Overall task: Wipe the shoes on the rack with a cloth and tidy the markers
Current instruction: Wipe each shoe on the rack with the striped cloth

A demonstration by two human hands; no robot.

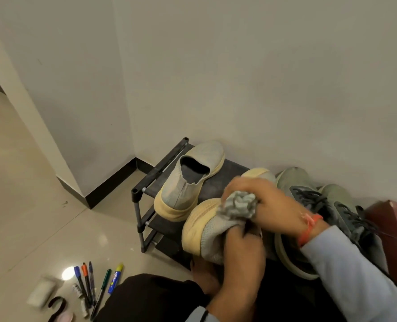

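Tiled floor, corner rack point(146, 182). Left hand point(239, 254) grips tilted shoe point(206, 231); right hand point(257, 201) clutches cloth point(239, 205). Shoe may slip toward markers point(93, 287) at 7 o'clock.

Dim, warm light; floor point(42, 205) glare; edges perhaps slightly blurred.

The person wears a pale lavender-blue long-sleeved top; the right sleeve point(355, 270) ends just short of the wrist, and a sliver of the left sleeve's cuff point(198, 316) shows at the bottom edge with a thin dark cord lying against it. Around the right wrist sits an orange-red thread band point(308, 228), wound several times, with a paler pinkish knot and loose ends. The right hand point(264, 201) and left hand point(241, 263) are bare, without rings or gloves. Dark, near-black trousers point(151, 296) cover the knee, and a bare foot point(204, 275) shows beside it.
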